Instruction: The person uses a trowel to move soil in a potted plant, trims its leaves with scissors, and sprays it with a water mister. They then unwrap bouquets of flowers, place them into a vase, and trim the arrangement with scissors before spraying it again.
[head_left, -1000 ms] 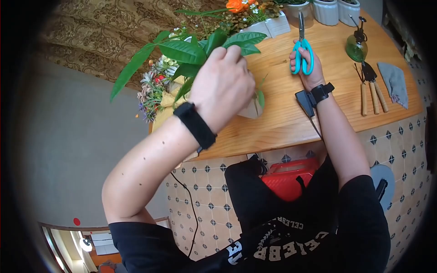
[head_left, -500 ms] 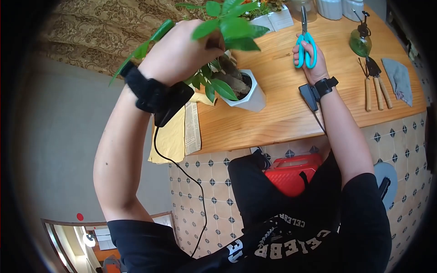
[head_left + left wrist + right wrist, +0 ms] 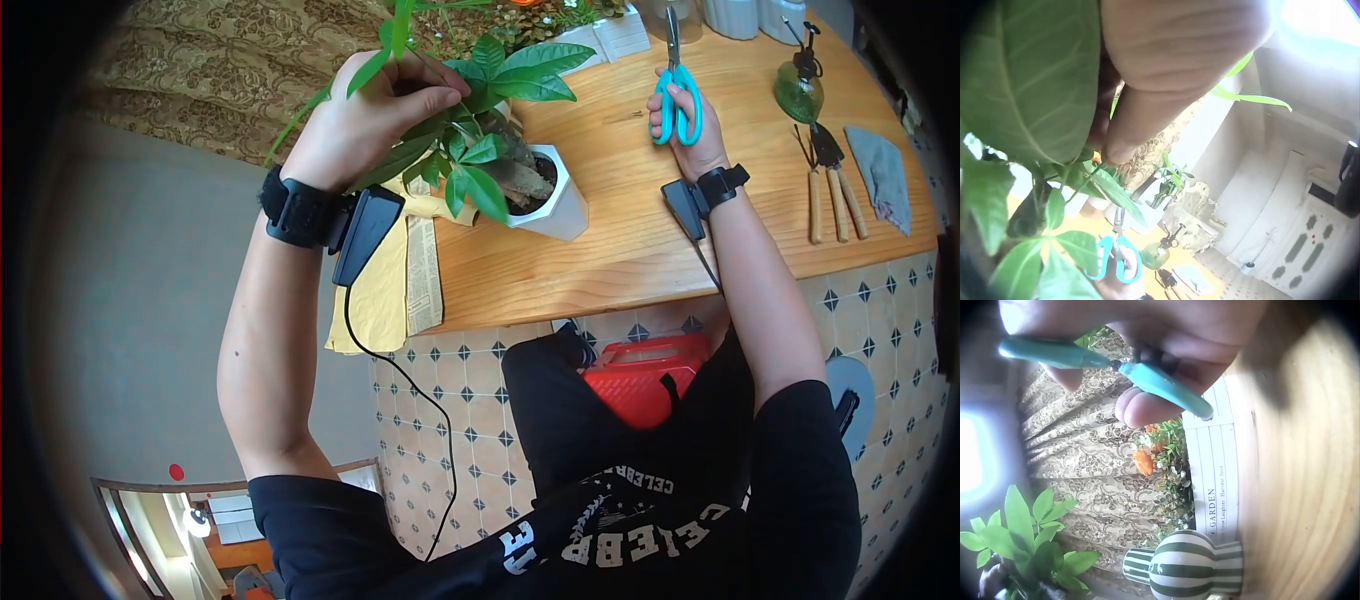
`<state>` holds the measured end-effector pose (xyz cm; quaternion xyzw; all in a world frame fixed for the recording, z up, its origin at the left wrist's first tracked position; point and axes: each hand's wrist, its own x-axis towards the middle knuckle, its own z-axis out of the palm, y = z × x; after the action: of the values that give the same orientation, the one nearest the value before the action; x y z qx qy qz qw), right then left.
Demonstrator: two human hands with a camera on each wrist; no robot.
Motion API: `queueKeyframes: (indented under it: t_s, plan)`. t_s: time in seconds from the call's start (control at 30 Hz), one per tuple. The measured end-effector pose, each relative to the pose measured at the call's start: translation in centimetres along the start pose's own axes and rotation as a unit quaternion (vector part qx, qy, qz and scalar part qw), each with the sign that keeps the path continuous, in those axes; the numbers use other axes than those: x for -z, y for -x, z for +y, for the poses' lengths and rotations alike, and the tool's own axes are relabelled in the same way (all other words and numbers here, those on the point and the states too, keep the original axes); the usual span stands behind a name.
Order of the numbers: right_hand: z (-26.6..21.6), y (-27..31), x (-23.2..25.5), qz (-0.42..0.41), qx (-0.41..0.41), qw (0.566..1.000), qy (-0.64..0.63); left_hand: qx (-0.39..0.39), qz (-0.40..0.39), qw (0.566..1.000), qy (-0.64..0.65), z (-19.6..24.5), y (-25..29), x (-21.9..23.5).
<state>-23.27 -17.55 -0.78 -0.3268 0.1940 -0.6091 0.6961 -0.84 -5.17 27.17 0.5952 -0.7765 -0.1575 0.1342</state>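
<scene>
A potted plant with broad green leaves (image 3: 545,62) and a thick woody trunk (image 3: 520,180) stands in a white faceted pot (image 3: 562,208). My left hand (image 3: 365,120) is up among its leaves on the left side. Its thumb and forefinger pinch a thin leaf stalk (image 3: 1099,167), seen in the left wrist view beside a large leaf (image 3: 1029,81). Over the table at right, my right hand (image 3: 706,140) grips scissors (image 3: 678,76) by their turquoise handles. Their blades point away from me and lie together, apart from the plant.
Right of the scissors are a green spray bottle (image 3: 800,92), small wooden-handled garden tools (image 3: 838,205) and a grey cloth (image 3: 880,180). Yellow paper (image 3: 372,300) and newsprint (image 3: 424,275) lie left of the pot. A white flower planter (image 3: 612,42) and a striped vase (image 3: 1182,565) stand farther back.
My left hand has drawn back leftward from over the plant, turning so its thumb shows, and the pot has come into view. The right hand keeps holding the scissors nearly in place.
</scene>
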Motion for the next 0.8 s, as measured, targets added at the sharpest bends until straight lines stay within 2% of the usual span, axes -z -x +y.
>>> queueKeyframes:
  t_s: [0.13, 0.33, 0.57, 0.6, 0.7, 0.77, 0.8]
  plan:
    - [-0.1, 0.0, 0.0, 0.003, -0.003, 1.000, 0.003, 0.021, 0.011, 1.000, -0.011, 0.0, -0.6, 0.0]
    - [-0.1, 0.1, -0.1, -0.003, -0.001, 1.000, 0.003, 0.028, 0.087, 0.988, -0.122, 0.7, -1.2, -2.0]
    - [-0.1, 0.1, -0.1, 0.005, -0.003, 1.000, -0.001, -0.005, 0.157, 0.966, -0.207, 2.6, 0.7, -2.8]
    - [-0.2, 0.1, -0.1, 0.004, -0.003, 1.000, -0.003, -0.032, 0.198, 0.959, -0.198, 3.1, 1.4, -3.0]
    - [-0.2, 0.1, -0.2, 0.002, -0.004, 1.000, -0.004, -0.109, 0.237, 0.889, -0.377, 4.5, 3.7, -3.7]
    - [-0.1, 0.0, 0.0, 0.001, -0.006, 1.000, -0.001, -0.180, 0.243, 0.879, -0.369, 5.0, 5.0, -4.6]
    - [-0.1, 0.0, 0.0, 0.002, -0.005, 1.000, 0.001, -0.191, 0.231, 0.877, -0.375, 5.2, 5.5, -5.1]
